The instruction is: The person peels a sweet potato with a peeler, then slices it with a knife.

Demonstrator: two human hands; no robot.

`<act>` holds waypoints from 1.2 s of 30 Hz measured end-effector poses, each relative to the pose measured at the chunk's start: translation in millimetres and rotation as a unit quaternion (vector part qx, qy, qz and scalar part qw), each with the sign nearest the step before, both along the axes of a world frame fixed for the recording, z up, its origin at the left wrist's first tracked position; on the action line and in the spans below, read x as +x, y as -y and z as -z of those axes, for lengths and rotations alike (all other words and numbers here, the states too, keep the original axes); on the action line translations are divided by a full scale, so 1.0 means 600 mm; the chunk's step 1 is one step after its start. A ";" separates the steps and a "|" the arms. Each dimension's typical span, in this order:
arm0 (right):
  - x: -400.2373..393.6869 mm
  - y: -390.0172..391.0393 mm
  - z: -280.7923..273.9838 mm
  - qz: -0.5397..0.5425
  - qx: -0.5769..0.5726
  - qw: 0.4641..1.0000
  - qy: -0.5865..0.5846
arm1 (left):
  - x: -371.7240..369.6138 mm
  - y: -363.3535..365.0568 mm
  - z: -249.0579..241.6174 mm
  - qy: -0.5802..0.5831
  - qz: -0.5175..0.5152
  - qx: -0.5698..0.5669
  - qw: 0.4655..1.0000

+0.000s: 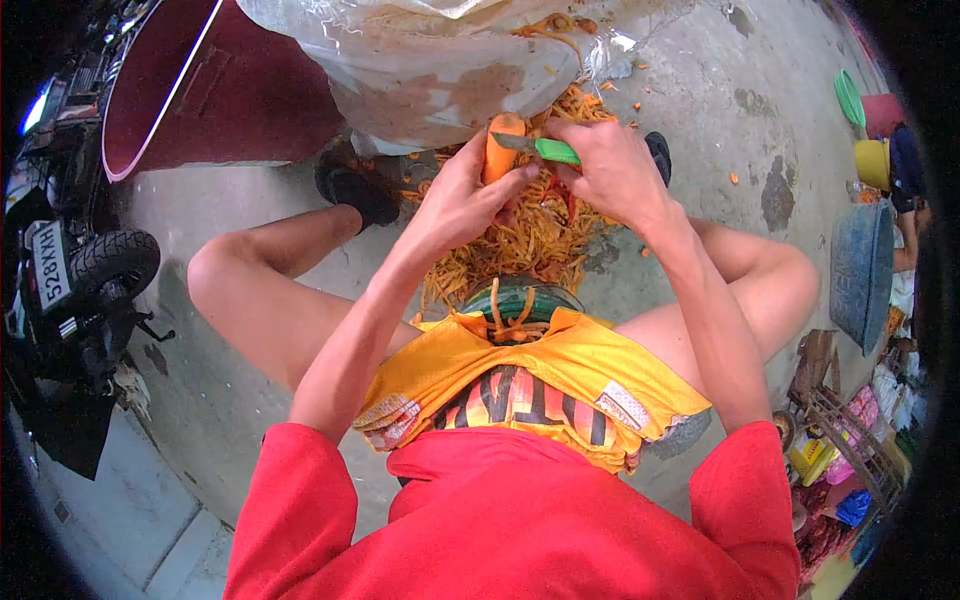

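My left hand (462,195) is closed around an orange carrot (500,160), which points away from me. In my right hand (618,168) is a small knife (556,151) with a green handle. Its dark blade lies across the upper part of the carrot, touching it or very close to it. Beneath both hands a heap of carrot peelings (520,245) covers the floor between my feet. A green round container (535,297) stands between my thighs, with several long peelings at its rim. Part of my right fingers is hidden behind the handle.
A large translucent plastic sack (440,85) stands just beyond my hands, beside a tilted dark red tub (225,100). A motorcycle wheel (115,265) is at the left. On the right are a blue-grey basin (862,275), a yellow pail (872,163) and another person's arm (905,235).
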State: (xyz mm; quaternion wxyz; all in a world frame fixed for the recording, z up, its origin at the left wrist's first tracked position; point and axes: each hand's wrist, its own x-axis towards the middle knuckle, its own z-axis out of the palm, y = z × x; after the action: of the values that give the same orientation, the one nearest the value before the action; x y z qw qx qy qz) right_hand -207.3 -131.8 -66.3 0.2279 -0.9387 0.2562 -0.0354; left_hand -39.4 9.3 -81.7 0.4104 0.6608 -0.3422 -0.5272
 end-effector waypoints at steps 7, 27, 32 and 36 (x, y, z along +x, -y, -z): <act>0.000 -0.006 0.014 0.024 0.019 0.999 -0.043 | -0.006 0.006 -0.009 0.137 0.017 0.040 0.990; -0.002 0.022 0.006 -0.031 0.165 0.981 0.093 | 0.007 0.005 -0.020 0.103 -0.025 -0.060 0.993; 0.001 0.018 0.006 -0.044 0.146 0.984 0.092 | 0.015 0.002 -0.020 0.109 0.004 -0.077 0.991; -0.017 0.076 0.075 0.034 0.078 0.996 -0.032 | 0.040 -0.007 -0.029 0.036 0.123 -0.112 0.985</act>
State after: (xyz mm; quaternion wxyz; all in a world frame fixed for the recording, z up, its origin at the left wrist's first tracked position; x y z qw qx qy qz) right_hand -217.4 -177.2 -111.4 0.2906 -0.9093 0.2977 0.0073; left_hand -15.3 13.5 -64.1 0.4014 0.5821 -0.4922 -0.5078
